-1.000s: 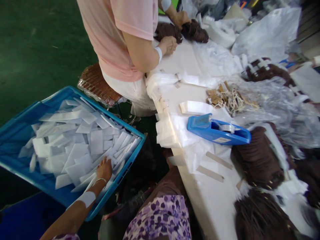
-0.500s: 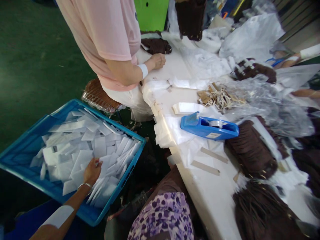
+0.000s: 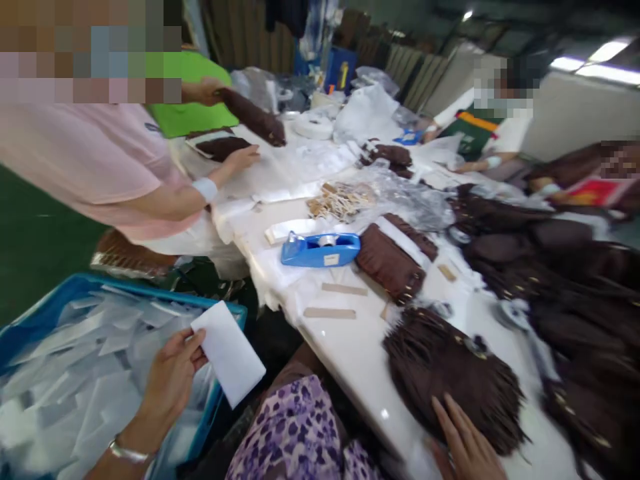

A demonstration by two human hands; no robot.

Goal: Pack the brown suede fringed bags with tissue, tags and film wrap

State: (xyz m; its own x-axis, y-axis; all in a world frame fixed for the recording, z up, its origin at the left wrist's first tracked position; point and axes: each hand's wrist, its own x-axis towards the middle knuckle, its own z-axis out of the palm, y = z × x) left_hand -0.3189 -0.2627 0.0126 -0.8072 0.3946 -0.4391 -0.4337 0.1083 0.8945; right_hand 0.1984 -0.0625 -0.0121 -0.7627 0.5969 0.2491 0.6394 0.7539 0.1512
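Observation:
My left hand point(image 3: 173, 373) pinches a corner of a white rectangular sheet point(image 3: 229, 355), holding it over the near edge of the blue crate point(image 3: 150, 291). Its material is hard to tell, perhaps foam or folded paper. Inside the crate lies a loose heap of similar white sheets point(image 3: 75, 373). At the lower right, my right hand point(image 3: 467, 440) rests with its fingers stretched out on the near edge of a brown fringed bag point(image 3: 445, 373), which lies flat on the white table point(image 3: 360, 353).
A blue tape dispenser point(image 3: 320, 251), two grey-brown strips point(image 3: 330, 313) and a gathered brown bag point(image 3: 393, 260) lie on the table. More brown bags point(image 3: 565, 280) pile up at right. A co-worker in pink point(image 3: 125, 160) stands at left; others sit across the table.
My left hand has risen out of the heap with a white sheet. My right hand has come into view on the fringed bag. The view has tilted up and turned right.

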